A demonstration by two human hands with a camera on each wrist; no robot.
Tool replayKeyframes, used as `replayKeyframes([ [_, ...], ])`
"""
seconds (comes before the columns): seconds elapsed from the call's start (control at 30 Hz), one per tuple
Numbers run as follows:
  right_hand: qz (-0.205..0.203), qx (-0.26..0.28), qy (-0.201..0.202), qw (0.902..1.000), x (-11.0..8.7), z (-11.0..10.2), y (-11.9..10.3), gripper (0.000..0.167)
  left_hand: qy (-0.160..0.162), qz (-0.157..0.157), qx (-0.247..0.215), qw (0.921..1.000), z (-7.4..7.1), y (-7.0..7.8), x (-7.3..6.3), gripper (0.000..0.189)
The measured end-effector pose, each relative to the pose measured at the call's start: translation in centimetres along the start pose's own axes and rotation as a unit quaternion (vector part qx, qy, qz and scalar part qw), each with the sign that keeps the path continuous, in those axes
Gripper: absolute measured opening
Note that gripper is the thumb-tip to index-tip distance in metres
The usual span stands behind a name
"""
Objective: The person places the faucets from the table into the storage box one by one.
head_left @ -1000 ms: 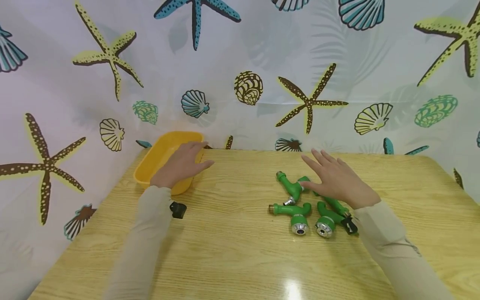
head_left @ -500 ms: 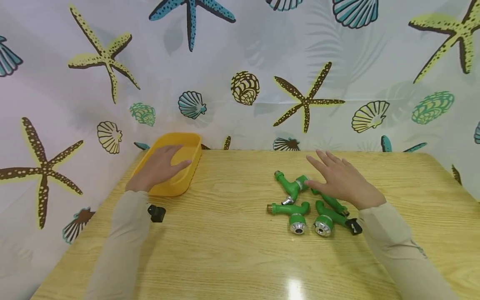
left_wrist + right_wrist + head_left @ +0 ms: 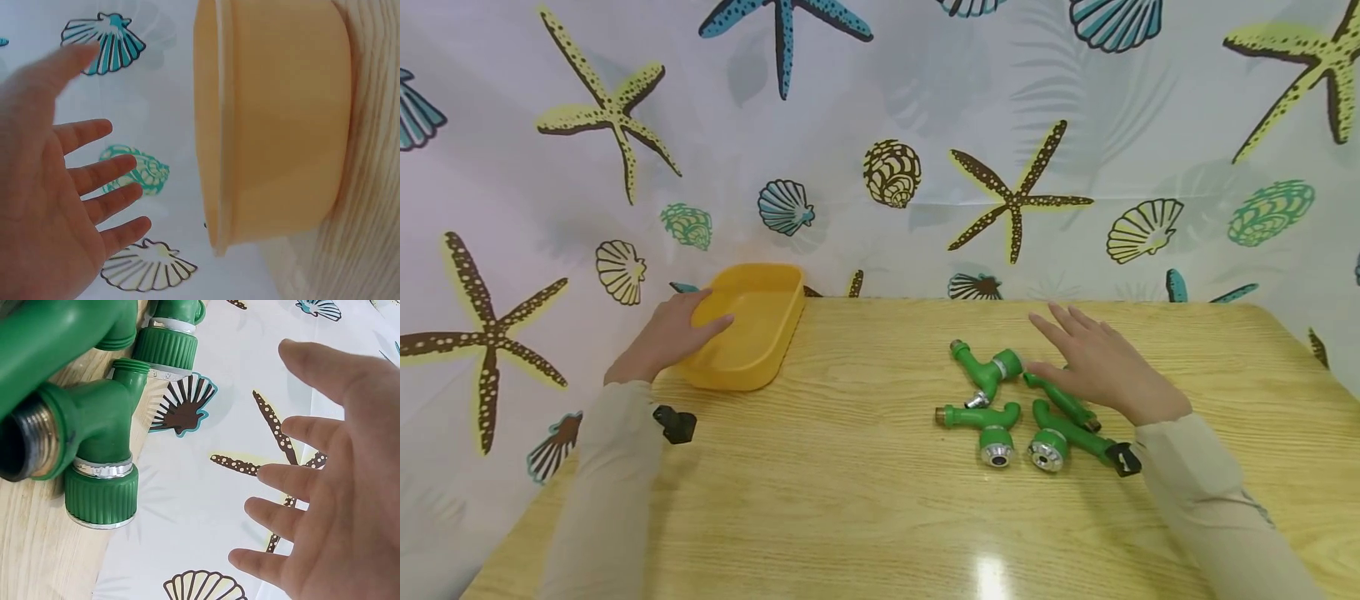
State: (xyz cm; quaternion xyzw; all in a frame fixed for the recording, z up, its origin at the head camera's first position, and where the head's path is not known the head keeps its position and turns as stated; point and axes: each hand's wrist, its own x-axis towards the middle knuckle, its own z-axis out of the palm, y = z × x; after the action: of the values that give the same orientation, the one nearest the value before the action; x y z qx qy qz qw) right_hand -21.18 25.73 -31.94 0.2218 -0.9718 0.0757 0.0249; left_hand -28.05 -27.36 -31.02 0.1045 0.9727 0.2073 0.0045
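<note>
In the head view my left hand (image 3: 662, 337) hovers at the left side of a yellow plastic basin (image 3: 765, 367), fingers extended and holding nothing. The left wrist view shows a gap between that hand and the basin's wall (image 3: 287, 125). My right hand (image 3: 1105, 367), fingers straight and spread, is raised above the right side of a group of several green taps. Among them are a back-left tap (image 3: 987, 375), a front-left tap (image 3: 996, 433), a front-right tap (image 3: 1048, 442) and a partly covered tap (image 3: 1067, 404). In the right wrist view the green taps (image 3: 103, 419) lie apart from the fingers.
A wood-grain table (image 3: 850, 500) carries everything. Behind it and at the left hangs a white cloth (image 3: 842, 100) printed with starfish and shells. A small black device sits at each wrist, the left one (image 3: 676, 425) and the right one (image 3: 1124, 458).
My left hand has moved left across the basin to its left side, uncovering more of the inside. My right hand has drifted slightly right. The basin and taps have stayed in place.
</note>
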Motion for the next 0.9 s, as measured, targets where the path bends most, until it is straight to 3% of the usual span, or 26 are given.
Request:
replayKeyframes([
  [0.2, -0.008, -0.001, 0.004, 1.0000, -0.2, 0.2, 0.2, 0.067, 0.009, -0.024, -0.036, 0.9990, -0.1, -2.1, -0.4, 0.075],
  [0.33, -0.010, -0.002, 0.005, 0.9999, -0.3, 0.3, 0.4, 0.066, 0.012, -0.068, -0.070, 0.9951, -0.1, -3.0, -0.6, 0.072],
  [0.47, -0.011, -0.004, 0.008, 0.9999, -0.4, 0.3, 0.6, 0.067, 0.016, -0.119, -0.114, 0.9861, -0.3, -3.6, -0.7, 0.071],
  [0.57, -0.014, -0.005, 0.012, 0.9998, -0.6, 0.3, 0.9, 0.067, 0.015, -0.148, -0.171, 0.9740, -0.5, -3.9, -0.8, 0.070],
  [0.7, -0.015, -0.005, 0.013, 0.9998, -0.8, 0.4, 1.1, 0.066, -0.005, -0.185, -0.256, 0.9487, -0.5, -4.5, -1.0, 0.065],
  [0.8, -0.015, -0.002, 0.009, 0.9999, -0.8, 0.5, 1.2, 0.066, -0.020, -0.209, -0.299, 0.9309, -0.5, -5.2, -1.0, 0.061],
  [0.9, -0.010, 0.003, 0.001, 0.9999, -0.8, 0.7, 1.2, 0.066, -0.028, -0.218, -0.330, 0.9182, -0.5, -6.1, -1.1, 0.057],
])
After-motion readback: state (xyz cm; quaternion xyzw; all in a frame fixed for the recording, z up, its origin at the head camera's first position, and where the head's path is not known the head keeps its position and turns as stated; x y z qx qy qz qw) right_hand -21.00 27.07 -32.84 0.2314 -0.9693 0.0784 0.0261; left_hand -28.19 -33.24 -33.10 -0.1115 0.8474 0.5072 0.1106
